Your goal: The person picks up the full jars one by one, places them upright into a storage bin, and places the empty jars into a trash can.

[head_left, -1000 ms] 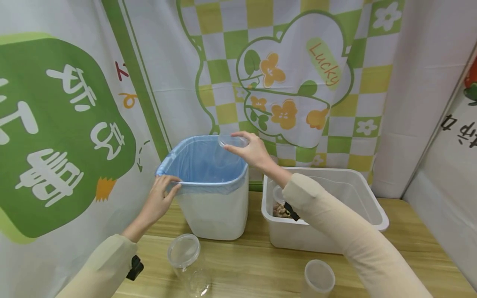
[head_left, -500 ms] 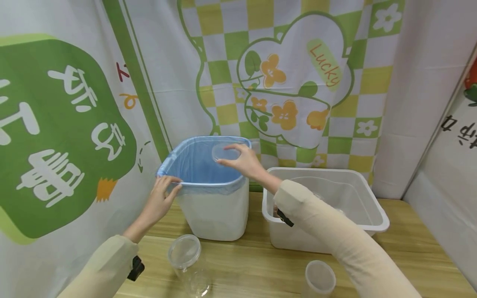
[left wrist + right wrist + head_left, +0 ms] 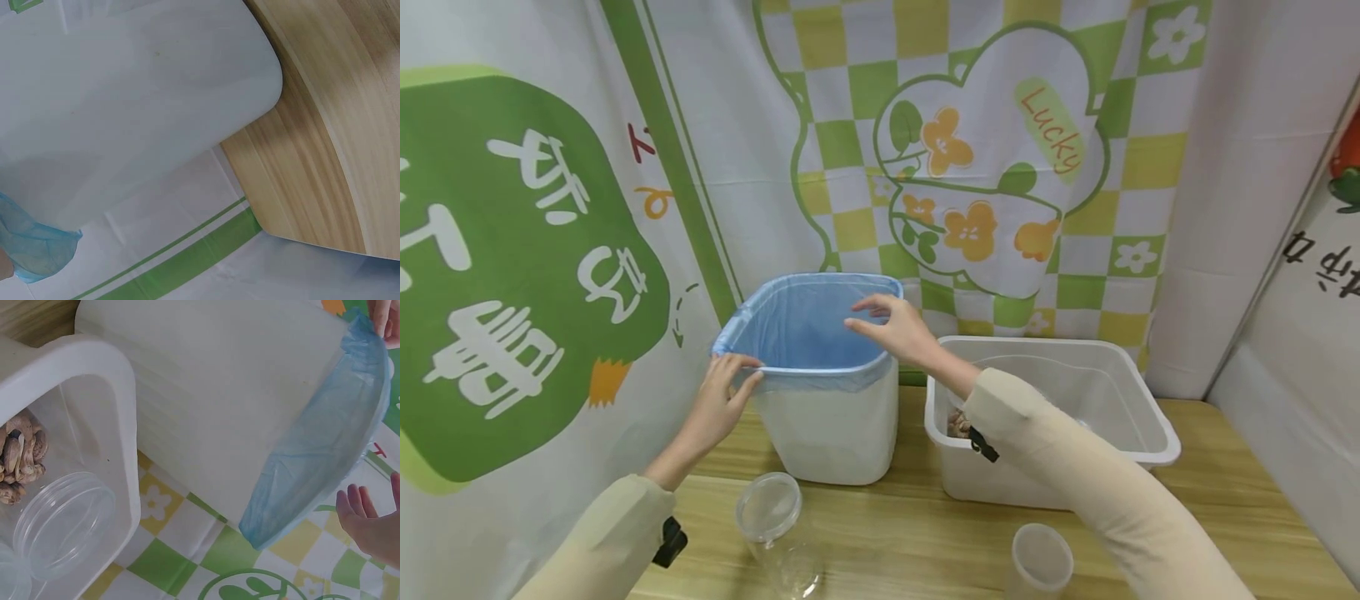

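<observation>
A white waste bin (image 3: 827, 433) lined with a blue bag (image 3: 808, 329) stands at the back of the wooden table. My left hand (image 3: 747, 369) pinches the bin's near-left rim over the bag's edge. My right hand (image 3: 861, 317) hovers over the bin's right rim, fingers spread and holding nothing. In the right wrist view the right hand's fingers (image 3: 359, 515) show beside the bag's edge (image 3: 325, 456), and the left hand's fingertips (image 3: 382, 315) rest on the far rim. The left wrist view shows only the bin's wall (image 3: 125, 106) and a corner of blue bag (image 3: 34, 250).
A white tub (image 3: 1150, 421) stands right of the bin; it holds brown nuts (image 3: 19, 459) and a clear round lid (image 3: 62, 522). A clear lidded jar (image 3: 771, 521) and a translucent cup (image 3: 1040, 558) stand near the table's front edge. Printed cloth hangs behind and on both sides.
The clear round lid that my right hand held over the bin dipped inside and is gone from the hand, which now has spread fingers. The left hand stayed on the rim.
</observation>
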Action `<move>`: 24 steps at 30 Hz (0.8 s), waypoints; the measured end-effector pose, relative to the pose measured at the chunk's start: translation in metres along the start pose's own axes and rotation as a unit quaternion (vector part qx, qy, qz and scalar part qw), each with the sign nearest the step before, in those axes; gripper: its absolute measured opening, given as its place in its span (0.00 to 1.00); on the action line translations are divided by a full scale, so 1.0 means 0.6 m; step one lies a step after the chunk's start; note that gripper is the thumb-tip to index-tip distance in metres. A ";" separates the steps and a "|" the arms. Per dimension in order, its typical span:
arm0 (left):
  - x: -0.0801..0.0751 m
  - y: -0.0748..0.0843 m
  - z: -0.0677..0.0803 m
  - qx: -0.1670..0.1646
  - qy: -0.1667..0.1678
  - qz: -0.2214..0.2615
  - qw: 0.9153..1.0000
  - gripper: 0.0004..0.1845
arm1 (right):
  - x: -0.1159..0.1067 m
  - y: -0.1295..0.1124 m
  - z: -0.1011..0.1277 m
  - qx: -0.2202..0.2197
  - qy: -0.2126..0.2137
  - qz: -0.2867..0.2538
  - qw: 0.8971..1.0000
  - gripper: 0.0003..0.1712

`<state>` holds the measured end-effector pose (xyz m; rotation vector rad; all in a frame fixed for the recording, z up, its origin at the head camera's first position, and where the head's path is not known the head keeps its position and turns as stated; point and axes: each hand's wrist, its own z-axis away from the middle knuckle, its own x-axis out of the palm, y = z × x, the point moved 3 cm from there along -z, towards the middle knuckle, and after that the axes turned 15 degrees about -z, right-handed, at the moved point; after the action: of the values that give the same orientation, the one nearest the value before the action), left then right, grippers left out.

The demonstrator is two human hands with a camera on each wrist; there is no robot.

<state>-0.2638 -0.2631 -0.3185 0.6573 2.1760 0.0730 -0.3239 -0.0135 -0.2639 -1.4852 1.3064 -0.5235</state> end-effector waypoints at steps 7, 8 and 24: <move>-0.002 0.002 0.000 -0.003 -0.005 -0.001 1.000 0.06 | -0.017 -0.008 0.041 -0.033 -0.041 -0.020 0.998 0.15; -0.002 0.002 0.000 -0.003 -0.006 -0.001 1.000 0.06 | -0.019 -0.009 0.048 -0.035 -0.050 -0.023 0.998 0.14; -0.001 0.003 0.001 -0.005 -0.009 0.000 1.000 0.06 | -0.066 -0.007 0.173 -0.061 -0.114 0.030 0.991 0.12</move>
<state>-0.2623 -0.2621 -0.3181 0.6516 2.1575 0.0772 -0.2471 0.0639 -0.2863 -1.5515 1.2156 -0.2303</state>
